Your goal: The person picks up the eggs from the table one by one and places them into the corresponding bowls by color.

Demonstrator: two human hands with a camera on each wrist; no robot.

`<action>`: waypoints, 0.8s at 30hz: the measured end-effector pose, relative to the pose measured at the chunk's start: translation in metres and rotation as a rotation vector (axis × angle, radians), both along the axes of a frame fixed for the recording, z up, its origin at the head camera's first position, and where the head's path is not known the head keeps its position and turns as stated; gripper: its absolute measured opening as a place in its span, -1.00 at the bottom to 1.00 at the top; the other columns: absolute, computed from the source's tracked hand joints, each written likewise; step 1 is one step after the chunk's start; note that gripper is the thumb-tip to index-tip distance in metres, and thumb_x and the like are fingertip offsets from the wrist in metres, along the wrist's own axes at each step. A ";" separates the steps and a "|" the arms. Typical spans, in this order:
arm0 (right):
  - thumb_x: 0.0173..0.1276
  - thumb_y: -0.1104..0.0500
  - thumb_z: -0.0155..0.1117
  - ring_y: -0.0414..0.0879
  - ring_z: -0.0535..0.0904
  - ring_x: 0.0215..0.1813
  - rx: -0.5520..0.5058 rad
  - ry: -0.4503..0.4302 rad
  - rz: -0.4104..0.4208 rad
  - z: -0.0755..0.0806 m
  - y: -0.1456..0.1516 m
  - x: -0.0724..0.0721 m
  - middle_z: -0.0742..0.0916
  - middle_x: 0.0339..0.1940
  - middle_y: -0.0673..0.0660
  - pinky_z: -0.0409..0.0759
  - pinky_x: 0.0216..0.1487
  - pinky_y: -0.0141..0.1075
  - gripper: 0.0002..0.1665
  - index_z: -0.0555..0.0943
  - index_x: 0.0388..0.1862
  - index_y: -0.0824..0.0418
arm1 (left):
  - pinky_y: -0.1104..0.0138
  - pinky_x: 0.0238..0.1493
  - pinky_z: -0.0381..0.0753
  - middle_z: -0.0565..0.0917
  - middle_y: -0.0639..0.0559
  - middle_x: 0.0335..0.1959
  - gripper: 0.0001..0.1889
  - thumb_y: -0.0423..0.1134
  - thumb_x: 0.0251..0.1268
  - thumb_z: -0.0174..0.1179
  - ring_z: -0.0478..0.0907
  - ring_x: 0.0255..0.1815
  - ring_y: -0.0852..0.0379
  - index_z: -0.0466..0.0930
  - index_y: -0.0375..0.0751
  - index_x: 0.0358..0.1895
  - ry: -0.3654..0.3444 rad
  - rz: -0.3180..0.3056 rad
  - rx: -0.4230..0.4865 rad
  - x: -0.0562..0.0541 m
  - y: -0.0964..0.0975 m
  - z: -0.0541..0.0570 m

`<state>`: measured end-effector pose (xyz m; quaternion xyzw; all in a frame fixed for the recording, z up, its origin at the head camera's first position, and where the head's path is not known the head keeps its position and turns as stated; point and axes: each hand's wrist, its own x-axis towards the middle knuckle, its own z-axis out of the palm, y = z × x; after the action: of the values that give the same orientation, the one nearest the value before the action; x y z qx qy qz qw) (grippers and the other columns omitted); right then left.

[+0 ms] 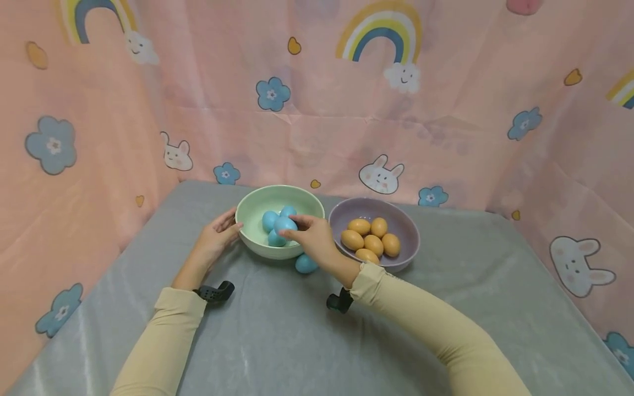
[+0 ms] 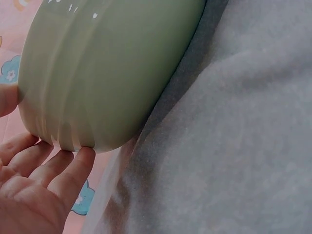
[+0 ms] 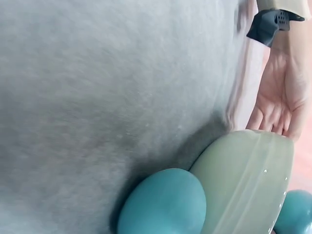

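My left hand holds the left side of a light green bowl, thumb at the rim and fingertips against its ribbed outer wall, as the left wrist view shows. Between thumb and fingers, my right hand pinches a blue egg over the inside of that bowl. Other blue eggs lie in the bowl beneath and behind it. On the cloth by the bowl's front right side rests another blue egg, large in the right wrist view and partly behind my right hand in the head view.
Just right of the green bowl stands a purple bowl with several orange-yellow eggs in it. Both bowls are toward the back of a table with a grey cloth. A pink patterned curtain hangs behind and at both sides.
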<state>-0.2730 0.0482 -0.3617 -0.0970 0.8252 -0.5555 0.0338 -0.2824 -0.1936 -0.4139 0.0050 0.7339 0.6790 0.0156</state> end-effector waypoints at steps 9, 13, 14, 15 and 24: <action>0.22 0.14 0.50 0.05 0.67 0.19 -0.012 0.046 0.026 -0.002 -0.024 -0.012 0.73 0.17 0.21 0.72 0.19 -0.20 -0.44 0.64 0.20 0.26 | 0.44 0.34 0.51 0.10 -0.11 0.61 -0.33 -0.26 0.52 0.08 0.10 0.61 -0.03 0.04 -0.17 0.59 0.014 -0.009 0.009 -0.003 0.002 -0.002; 0.23 0.14 0.49 0.06 0.68 0.16 -0.001 0.054 0.047 -0.005 -0.034 -0.017 0.74 0.14 0.22 0.75 0.13 -0.20 -0.44 0.65 0.20 0.27 | 0.41 0.37 0.49 0.11 -0.10 0.61 -0.32 -0.23 0.52 0.09 0.11 0.61 -0.02 0.03 -0.16 0.59 0.016 -0.015 0.002 -0.002 0.002 -0.001; 0.23 0.13 0.49 0.05 0.68 0.16 0.004 0.052 0.049 -0.006 -0.036 -0.018 0.74 0.14 0.21 0.75 0.12 -0.20 -0.44 0.64 0.20 0.26 | 0.41 0.37 0.49 0.10 -0.11 0.61 -0.32 -0.22 0.52 0.08 0.11 0.61 -0.02 0.03 -0.16 0.59 0.018 -0.018 0.003 -0.002 0.002 -0.001; 0.23 0.12 0.49 0.04 0.68 0.16 0.012 0.050 0.050 -0.007 -0.039 -0.019 0.74 0.14 0.20 0.75 0.13 -0.20 -0.44 0.64 0.21 0.26 | 0.42 0.36 0.49 0.10 -0.10 0.61 -0.32 -0.22 0.52 0.09 0.11 0.61 -0.01 0.03 -0.16 0.59 0.017 -0.017 0.006 -0.002 0.002 -0.001; 0.24 0.12 0.49 0.03 0.68 0.16 0.075 0.071 0.048 -0.014 -0.052 -0.027 0.74 0.15 0.18 0.74 0.12 -0.17 -0.41 0.62 0.23 0.28 | 0.47 0.34 0.50 0.09 -0.10 0.61 -0.31 -0.18 0.52 0.09 0.09 0.62 -0.02 0.02 -0.15 0.60 0.017 -0.016 0.002 0.000 0.000 -0.002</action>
<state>-0.2997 -0.0038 -0.3754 -0.1352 0.8435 -0.5194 0.0213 -0.2820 -0.1937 -0.4162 0.0167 0.7331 0.6797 0.0152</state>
